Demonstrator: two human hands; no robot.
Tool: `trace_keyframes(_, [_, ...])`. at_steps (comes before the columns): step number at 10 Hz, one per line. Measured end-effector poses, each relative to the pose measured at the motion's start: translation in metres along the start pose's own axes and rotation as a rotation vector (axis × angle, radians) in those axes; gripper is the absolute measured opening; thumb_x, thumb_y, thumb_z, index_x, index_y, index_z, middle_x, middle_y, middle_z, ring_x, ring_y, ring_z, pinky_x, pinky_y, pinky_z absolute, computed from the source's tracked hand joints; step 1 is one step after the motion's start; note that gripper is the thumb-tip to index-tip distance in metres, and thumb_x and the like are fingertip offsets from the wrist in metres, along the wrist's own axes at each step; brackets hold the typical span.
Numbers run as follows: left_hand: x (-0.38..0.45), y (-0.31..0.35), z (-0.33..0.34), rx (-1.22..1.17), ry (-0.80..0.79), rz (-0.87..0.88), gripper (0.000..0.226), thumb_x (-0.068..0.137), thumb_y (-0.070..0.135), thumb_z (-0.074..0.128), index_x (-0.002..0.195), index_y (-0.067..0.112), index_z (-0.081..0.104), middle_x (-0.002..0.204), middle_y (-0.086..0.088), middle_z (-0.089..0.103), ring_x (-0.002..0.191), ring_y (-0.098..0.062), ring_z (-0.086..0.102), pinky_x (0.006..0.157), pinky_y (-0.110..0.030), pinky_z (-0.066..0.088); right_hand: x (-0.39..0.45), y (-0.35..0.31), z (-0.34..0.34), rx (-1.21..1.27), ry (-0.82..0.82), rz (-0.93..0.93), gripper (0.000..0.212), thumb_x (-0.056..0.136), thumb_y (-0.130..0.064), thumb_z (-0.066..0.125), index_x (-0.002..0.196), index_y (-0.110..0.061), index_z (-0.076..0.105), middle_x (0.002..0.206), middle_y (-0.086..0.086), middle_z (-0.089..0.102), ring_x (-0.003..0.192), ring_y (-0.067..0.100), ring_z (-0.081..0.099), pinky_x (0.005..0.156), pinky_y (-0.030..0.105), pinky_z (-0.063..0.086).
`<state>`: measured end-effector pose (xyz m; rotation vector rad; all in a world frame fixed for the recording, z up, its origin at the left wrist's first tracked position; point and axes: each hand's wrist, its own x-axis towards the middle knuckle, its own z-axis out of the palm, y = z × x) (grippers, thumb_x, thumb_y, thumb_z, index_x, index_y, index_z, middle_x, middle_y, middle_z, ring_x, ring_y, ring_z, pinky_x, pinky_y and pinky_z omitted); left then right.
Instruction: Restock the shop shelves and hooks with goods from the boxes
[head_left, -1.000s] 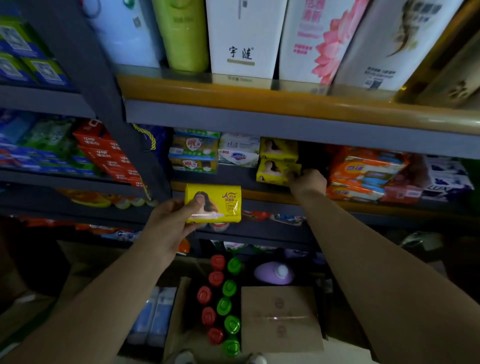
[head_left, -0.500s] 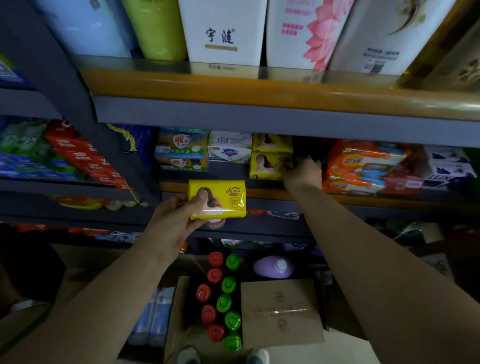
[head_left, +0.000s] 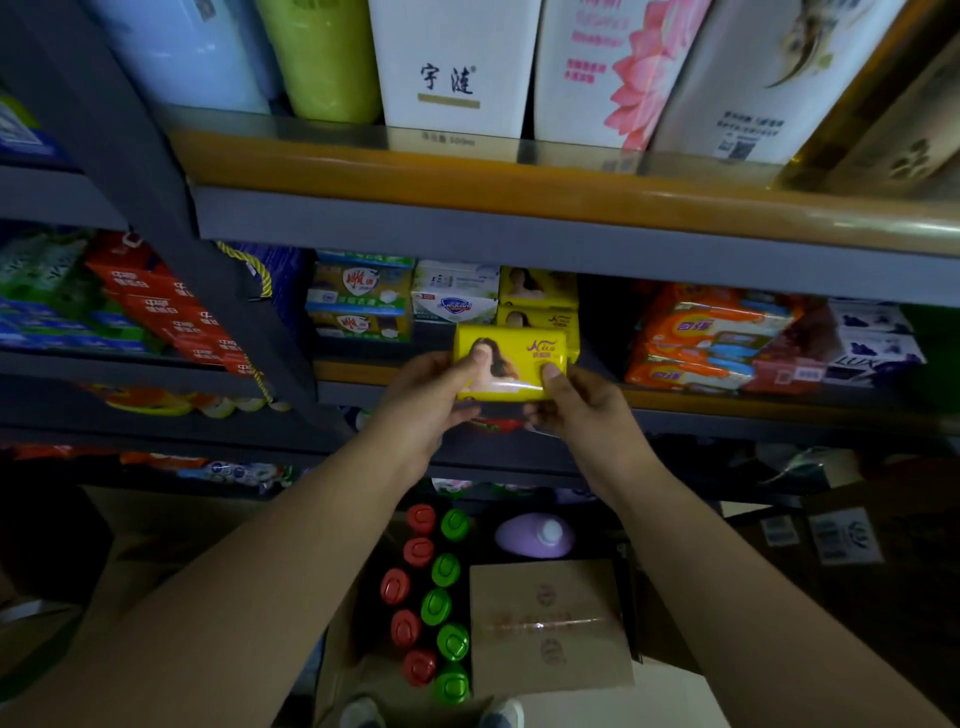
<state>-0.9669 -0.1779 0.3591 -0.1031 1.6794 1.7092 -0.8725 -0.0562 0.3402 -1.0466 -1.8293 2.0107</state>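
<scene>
Held level in front of the middle shelf (head_left: 363, 371): a yellow soap pack (head_left: 511, 364), long axis running left to right, pinched at its left end by the left hand (head_left: 423, 400) and at its right end by the right hand (head_left: 576, 410), thumbs on the face. Directly behind and just above, the matching yellow stack (head_left: 537, 299). Both forearms raised, reaching forward, equally near.

I hold the soap pack (head_left: 511, 364) between both hands, before the stacked packs (head_left: 537, 301) on the shelf (head_left: 727, 397); a box (head_left: 548, 626) sits below.
</scene>
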Motion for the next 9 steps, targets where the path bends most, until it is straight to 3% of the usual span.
trace_keyframes(1, [0.0, 0.007, -0.006, 0.171, 0.057, 0.103, 0.022, 0.089, 0.025, 0.065, 0.108, 0.018, 0.057, 0.1, 0.002, 0.061, 0.089, -0.013, 0.061, 0.074, -0.027, 0.053, 0.019, -0.016, -0.008, -0.076, 0.116, 0.013, 0.026, 0.097, -0.033, 0.051, 0.105, -0.011, 0.06, 0.08, -0.001, 0.066, 0.064, 0.008, 0.063, 0.065, 0.024, 0.052])
trace_keyframes(2, [-0.004, 0.004, -0.025, 0.221, 0.126, 0.148, 0.015, 0.092, 0.017, 0.061, 0.106, 0.016, 0.057, 0.091, 0.002, 0.06, 0.078, -0.01, 0.059, 0.071, -0.025, 0.049, 0.045, -0.025, -0.015, -0.117, 0.173, 0.061, 0.033, 0.097, -0.035, 0.05, 0.114, -0.008, 0.056, 0.091, 0.002, 0.063, 0.068, 0.011, 0.064, 0.075, 0.031, 0.053])
trace_keyframes(3, [-0.009, -0.003, -0.047, 0.169, 0.19, 0.114, 0.006, 0.092, 0.008, 0.058, 0.094, 0.013, 0.06, 0.078, -0.002, 0.061, 0.066, -0.013, 0.057, 0.064, -0.023, 0.049, 0.065, -0.022, -0.015, -0.134, 0.213, 0.123, 0.028, 0.096, -0.035, 0.052, 0.104, -0.008, 0.055, 0.088, 0.002, 0.062, 0.07, 0.015, 0.064, 0.085, 0.039, 0.056])
trace_keyframes(4, [-0.015, -0.014, -0.066, 0.153, 0.245, 0.087, 0.012, 0.093, 0.007, 0.055, 0.086, 0.014, 0.061, 0.076, -0.005, 0.062, 0.064, -0.013, 0.057, 0.057, -0.02, 0.051, 0.072, -0.02, -0.013, -0.239, 0.258, 0.135, 0.029, 0.096, -0.041, 0.05, 0.08, -0.017, 0.055, 0.077, 0.001, 0.063, 0.076, 0.021, 0.068, 0.09, 0.044, 0.054])
trace_keyframes(5, [-0.02, -0.023, -0.08, 0.134, 0.285, 0.053, 0.014, 0.094, 0.007, 0.054, 0.085, 0.015, 0.061, 0.079, -0.008, 0.064, 0.066, -0.015, 0.059, 0.062, -0.025, 0.05, 0.073, -0.02, -0.013, -0.481, 0.303, 0.105, 0.039, 0.095, -0.047, 0.048, 0.081, -0.013, 0.06, 0.075, 0.008, 0.067, 0.084, 0.027, 0.068, 0.087, 0.039, 0.054])
trace_keyframes(6, [-0.023, -0.028, -0.089, 0.119, 0.312, 0.034, 0.012, 0.094, 0.006, 0.053, 0.088, 0.012, 0.061, 0.076, -0.007, 0.063, 0.066, -0.016, 0.059, 0.064, -0.027, 0.048, 0.073, -0.021, -0.013, -0.576, 0.326, 0.094, 0.042, 0.096, -0.048, 0.047, 0.088, -0.01, 0.063, 0.072, 0.007, 0.067, 0.074, 0.019, 0.064, 0.075, 0.03, 0.05])
trace_keyframes(7, [-0.026, -0.029, -0.094, 0.118, 0.321, 0.033, 0.016, 0.095, 0.006, 0.052, 0.083, 0.014, 0.061, 0.075, -0.008, 0.063, 0.065, -0.017, 0.058, 0.062, -0.027, 0.047, 0.072, -0.022, -0.013, -0.614, 0.349, 0.091, 0.045, 0.095, -0.048, 0.047, 0.094, -0.009, 0.067, 0.072, 0.005, 0.066, 0.059, 0.01, 0.055, 0.056, 0.023, 0.037])
trace_keyframes(9, [-0.029, -0.026, -0.102, 0.153, 0.309, 0.017, 0.009, 0.096, 0.007, 0.051, 0.095, 0.01, 0.06, 0.078, -0.008, 0.064, 0.068, -0.017, 0.059, 0.064, -0.027, 0.048, 0.058, -0.017, -0.009, -0.454, 0.486, 0.046, 0.046, 0.098, -0.045, 0.043, 0.12, -0.008, 0.06, 0.107, 0.009, 0.065, 0.098, 0.027, 0.06, 0.074, 0.027, 0.039])
